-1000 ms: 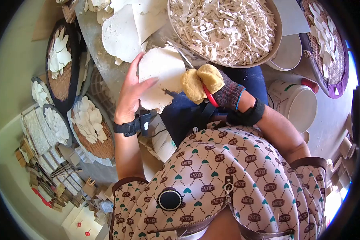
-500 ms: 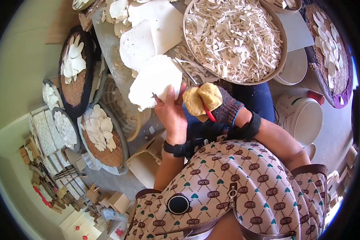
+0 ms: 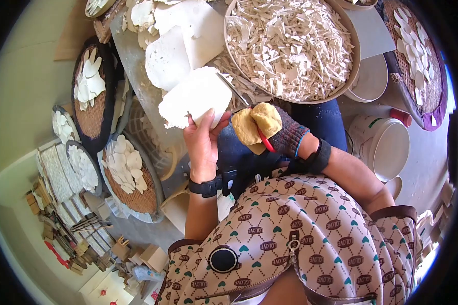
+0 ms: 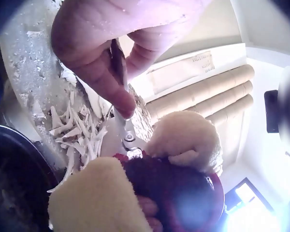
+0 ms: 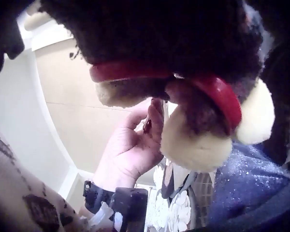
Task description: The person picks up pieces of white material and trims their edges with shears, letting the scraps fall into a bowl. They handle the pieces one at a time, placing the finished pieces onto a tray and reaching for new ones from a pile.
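In the head view my bare left hand [image 3: 201,145] pinches the near edge of a flat, uneven white sheet [image 3: 196,96], thumb on top and fingers beneath. My right hand [image 3: 291,134], in a dark knitted glove, grips scissors by red handles [image 3: 266,141] padded with yellow foam [image 3: 266,118]. The scissors' metal blades [image 3: 235,90] point away and left, beside the sheet's right edge. In the left wrist view the scissors' pivot [image 4: 129,136] shows just below the left fingertips. The right wrist view has the red handles [image 5: 217,99] close up under the glove.
A round tray [image 3: 357,56] heaped with white strips stands ahead on the right. More white sheets [image 3: 168,61] lie on the grey table at left. Flat baskets [image 3: 89,122] with white pieces stand on both sides. White buckets [image 3: 392,150] are at right.
The left hand has shifted from the sheet's left side to its near edge, and the sheet has turned. The right hand still holds the scissors in nearly the same place.
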Motion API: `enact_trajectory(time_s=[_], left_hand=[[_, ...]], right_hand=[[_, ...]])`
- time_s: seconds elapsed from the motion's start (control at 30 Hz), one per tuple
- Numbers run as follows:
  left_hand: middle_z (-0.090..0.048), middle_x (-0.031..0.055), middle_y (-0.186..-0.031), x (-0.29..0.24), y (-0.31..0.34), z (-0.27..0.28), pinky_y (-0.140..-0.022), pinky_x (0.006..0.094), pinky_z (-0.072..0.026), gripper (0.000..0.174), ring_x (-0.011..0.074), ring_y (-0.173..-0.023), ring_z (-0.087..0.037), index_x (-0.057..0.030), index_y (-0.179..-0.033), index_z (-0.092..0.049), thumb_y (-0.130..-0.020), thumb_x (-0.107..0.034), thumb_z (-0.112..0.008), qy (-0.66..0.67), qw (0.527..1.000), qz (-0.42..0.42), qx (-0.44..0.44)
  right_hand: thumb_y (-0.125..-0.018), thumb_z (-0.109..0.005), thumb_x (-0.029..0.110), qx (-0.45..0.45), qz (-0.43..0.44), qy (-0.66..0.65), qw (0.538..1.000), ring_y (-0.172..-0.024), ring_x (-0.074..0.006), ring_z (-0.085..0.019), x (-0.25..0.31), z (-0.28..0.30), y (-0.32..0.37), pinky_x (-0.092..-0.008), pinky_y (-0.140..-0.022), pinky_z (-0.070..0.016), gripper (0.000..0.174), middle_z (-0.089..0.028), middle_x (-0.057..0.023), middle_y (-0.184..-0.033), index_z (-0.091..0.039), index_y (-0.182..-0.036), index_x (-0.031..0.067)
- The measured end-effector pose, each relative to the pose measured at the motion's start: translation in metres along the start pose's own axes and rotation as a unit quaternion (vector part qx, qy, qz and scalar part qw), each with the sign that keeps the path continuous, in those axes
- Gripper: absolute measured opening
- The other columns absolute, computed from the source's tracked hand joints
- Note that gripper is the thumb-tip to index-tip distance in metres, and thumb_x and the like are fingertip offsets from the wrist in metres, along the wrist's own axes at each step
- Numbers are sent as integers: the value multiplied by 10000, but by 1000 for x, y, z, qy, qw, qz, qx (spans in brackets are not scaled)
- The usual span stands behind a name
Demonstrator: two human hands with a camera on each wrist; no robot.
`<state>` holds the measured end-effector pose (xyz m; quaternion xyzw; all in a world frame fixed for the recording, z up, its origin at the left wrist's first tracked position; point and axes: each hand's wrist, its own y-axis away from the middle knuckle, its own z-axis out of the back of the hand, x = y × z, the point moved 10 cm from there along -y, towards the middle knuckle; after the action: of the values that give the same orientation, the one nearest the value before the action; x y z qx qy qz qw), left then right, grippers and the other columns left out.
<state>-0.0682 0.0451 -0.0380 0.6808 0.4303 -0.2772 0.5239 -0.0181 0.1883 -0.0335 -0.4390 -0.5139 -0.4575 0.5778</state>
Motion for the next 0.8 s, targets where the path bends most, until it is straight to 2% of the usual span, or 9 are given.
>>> enact_trajectory(time_s=[0.17, 0.27, 0.33, 0.43, 0.5, 0.57, 0.67, 0.73, 0.8], left_hand=[[-615, 173, -987, -2, -1, -1, -650, 314, -588, 330, 293, -784, -667, 36, -1128, -457, -833, -13, -596, -7, 1000, -11, 5], [-616, 176, -994, -6, -3, 0, -643, 312, -587, 345, 289, -782, -668, 39, -1146, -450, -835, -12, -590, -13, 1000, -25, 7], [-615, 179, -1001, -12, -3, -3, -639, 313, -587, 358, 288, -777, -669, 40, -1163, -442, -838, -11, -582, -31, 999, -30, 9], [-615, 182, -1009, -9, 1, -9, -635, 310, -585, 367, 286, -774, -669, 38, -1186, -432, -846, -9, -565, -60, 997, -12, 51], [-602, 165, -1038, -4, 6, -11, -651, 314, -584, 363, 272, -802, -661, 25, -1203, -428, -856, -1, -536, -84, 993, 22, 78], [-597, 159, -1052, -1, 7, -8, -651, 312, -581, 365, 267, -812, -658, 18, -1212, -426, -861, 1, -524, -97, 990, 49, 93], [-602, 161, -1046, 5, 2, 1, -628, 301, -576, 374, 273, -798, -662, 15, -1217, -425, -859, -7, -530, -112, 985, 78, 101], [-606, 161, -1039, 3, 1, 0, -616, 292, -571, 382, 275, -789, -663, 12, -1221, -423, -857, -12, -534, -133, 982, 88, 101], [-609, 158, -1036, -1, 0, -3, -612, 281, -568, 404, 270, -790, -664, 6, -1233, -415, -850, -16, -541, -134, 982, 85, 105]], right_hand=[[-684, -709, 188, 3, -36, -52, 998, -805, -282, -608, 0, 2, 0, -331, -704, -496, 264, -631, -104, -860, -607, -905, 86], [-686, -712, 181, -13, 17, -1, 1000, -803, -286, -604, 4, 3, -1, -332, -714, -497, 271, -633, -98, -863, -611, -919, 88], [-687, -714, 184, 8, 1, -129, 992, -825, -293, -598, -12, -7, -3, -332, -741, -493, 295, -632, -101, -879, -611, -944, 84], [-692, -711, 180, 1, -16, -232, 973, -862, -291, -591, -25, -6, -2, -328, -778, -483, 319, -629, -106, -916, -609, -977, 78], [-702, -709, 175, -5, -15, -218, 976, -883, -280, -588, -25, -5, -2, -324, -796, -477, 324, -628, -104, -940, -607, -993, 75], [-717, -708, 170, 4, -5, -149, 989, -898, -262, -588, -21, -2, -1, -321, -807, -471, 321, -629, -97, -959, -605, -1004, 72], [-786, -676, 180, 32, -49, -228, 972, -891, -194, -599, -21, -4, 2, -304, -800, -476, 256, -637, -78, -967, -606, -998, 56], [-820, -647, 180, 12, -122, -325, 938, -876, -161, -600, -34, -6, 9, -291, -788, -479, 212, -641, -72, -959, -610, -984, 50], [-846, -611, 168, 4, -139, -354, 925, -863, -143, -597, -32, -6, 9, -278, -779, -478, 174, -644, -70, -946, -616, -970, 45]])
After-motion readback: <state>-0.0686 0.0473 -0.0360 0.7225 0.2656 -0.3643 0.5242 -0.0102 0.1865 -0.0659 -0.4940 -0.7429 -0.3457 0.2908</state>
